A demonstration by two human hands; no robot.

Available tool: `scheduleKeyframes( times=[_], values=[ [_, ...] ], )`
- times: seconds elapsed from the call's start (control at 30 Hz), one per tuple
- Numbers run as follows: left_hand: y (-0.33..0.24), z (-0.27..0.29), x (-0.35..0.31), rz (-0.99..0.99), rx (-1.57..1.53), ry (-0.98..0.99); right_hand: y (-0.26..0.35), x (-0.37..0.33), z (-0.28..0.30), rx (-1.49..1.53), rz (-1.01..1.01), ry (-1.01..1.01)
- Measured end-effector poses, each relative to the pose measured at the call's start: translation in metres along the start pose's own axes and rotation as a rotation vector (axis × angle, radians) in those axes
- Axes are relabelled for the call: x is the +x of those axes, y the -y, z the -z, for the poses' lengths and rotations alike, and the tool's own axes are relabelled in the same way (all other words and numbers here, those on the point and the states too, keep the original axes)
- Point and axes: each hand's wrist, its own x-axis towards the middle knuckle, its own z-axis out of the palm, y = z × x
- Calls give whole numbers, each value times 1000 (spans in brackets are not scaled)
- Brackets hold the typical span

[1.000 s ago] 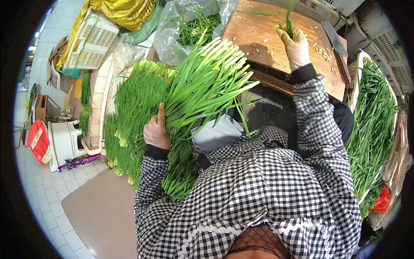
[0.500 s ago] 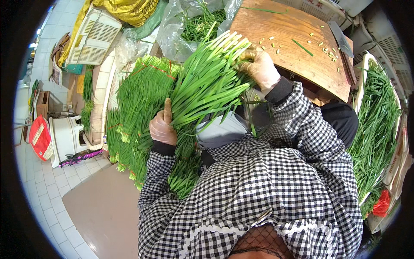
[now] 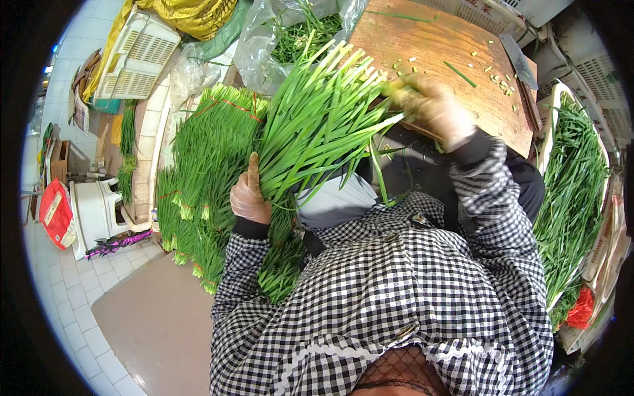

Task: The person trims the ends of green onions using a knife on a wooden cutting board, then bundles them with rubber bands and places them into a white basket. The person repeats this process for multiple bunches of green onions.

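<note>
Mainly, green leafy bunch [image 3: 317, 125]: held aslant just left of the wooden board [image 3: 422, 46], pale stem ends fanned toward that board's left edge, leaves trailing loosely away from it.
Left hand [image 3: 249, 198]: thinly gloved, wrapped around the lower leaf end of the bunch, forefinger raised along it; well left of the board.
Right hand [image 3: 432, 109]: gloved too, raised by the board's near left edge, close beside the outer stems; too blurred to say if clasping a stem or spread.
Tied bundles [image 3: 214, 142]: piled left of the board, past the bunch, bound with red bands [image 3: 251, 115].
Clear plastic bag [image 3: 254, 63]: beside the board's far left corner, with loose greens [image 3: 307, 39] inside.
Trimmings [image 3: 505, 86]: short pale bits scattered on the board, one longer green piece [image 3: 460, 74] lying nearby.
Knife [image 3: 518, 61]: along the board's right edge, broad grey blade.
White-rimmed basket [image 3: 553, 109]: right of the board, heaped with long green leaves [image 3: 571, 185].
</note>
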Motion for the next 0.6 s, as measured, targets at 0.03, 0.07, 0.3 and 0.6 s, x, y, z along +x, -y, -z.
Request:
scheduleKeyframes(
  times=[0.03,0.07,0.3,0.6],
  values=[
    [-1,2,0,-6,37,8,-8,8,-18,-281,227,-32],
    [-2,5,-1,-13,74,15,-8,15,-29,-503,15,-64],
    [-4,11,0,-56,69,-36,-60,53,-19,-383,179,-434],
    [-7,8,-1,-72,237,-31,29,28,17,-265,475,-272]
  ],
)
